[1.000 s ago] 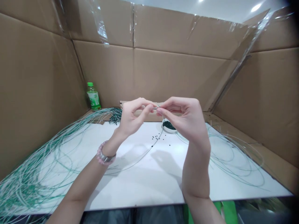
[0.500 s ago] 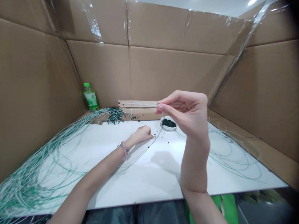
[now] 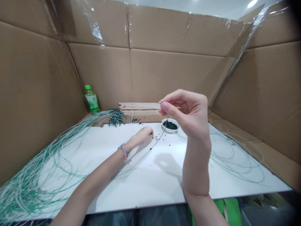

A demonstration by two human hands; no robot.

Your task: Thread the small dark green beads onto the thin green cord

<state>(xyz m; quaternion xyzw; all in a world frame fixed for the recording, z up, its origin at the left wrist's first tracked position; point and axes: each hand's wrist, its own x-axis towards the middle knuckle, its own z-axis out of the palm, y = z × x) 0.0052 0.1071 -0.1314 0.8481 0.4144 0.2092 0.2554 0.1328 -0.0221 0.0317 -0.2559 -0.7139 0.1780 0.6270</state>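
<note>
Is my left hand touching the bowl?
Apart. The head view shows it: a strip of white table lies between your left hand and the near side of the bowl.

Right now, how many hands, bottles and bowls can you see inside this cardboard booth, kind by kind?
Hands: 2 (left hand, right hand)
Green-capped bottle: 1
White bowl: 1
Total: 4, leaving out the green and white cords and small dark beads, too tangled or tiny to count.
</note>
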